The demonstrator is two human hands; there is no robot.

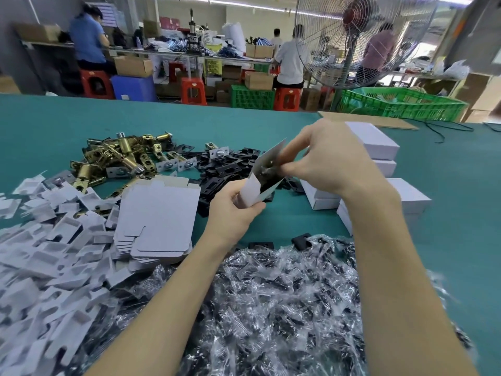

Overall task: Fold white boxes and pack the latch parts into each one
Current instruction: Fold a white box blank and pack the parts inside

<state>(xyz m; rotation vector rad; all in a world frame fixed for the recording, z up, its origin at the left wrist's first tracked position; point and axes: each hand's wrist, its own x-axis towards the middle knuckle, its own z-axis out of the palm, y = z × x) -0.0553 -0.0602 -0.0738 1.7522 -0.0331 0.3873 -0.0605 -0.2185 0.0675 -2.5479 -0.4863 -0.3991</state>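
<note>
A: Where is the box being worked?

B: An open white box (pixel 254 189) is held above the green table (pixel 244 118), over the black plates (pixel 230 169). It is gripped at its lower end by the left hand (pixel 233 210), fingers and thumb curled round it.

A: And the right hand?

B: The right hand (pixel 330 158) is seen at the box's open top, fingertips pinched together at the mouth. A metallic part is glimpsed there, under the raised flap (pixel 273 153). Whether the part itself or only the box edge is pinched cannot be told; blur is noted.

A: Stock on the table?

B: A stack of flat blanks (pixel 160 221) is recorded left of the left forearm. A heap of white card inserts (pixel 40 253) is spread further left. Brass latches (pixel 116 156) are piled behind the blanks, with a few silver-faced ones just beside them. Bagged parts in clear plastic (pixel 271 308) are heaped nearest the camera, under both forearms.

A: Finished boxes?

B: Closed boxes (pixel 374 142) are stacked at the right, behind and beside the right wrist.

A: Background?

B: A standing fan (pixel 360 39) and a green crate (pixel 401 104) are observed beyond the table edge. Seated people are noted at far benches.
</note>
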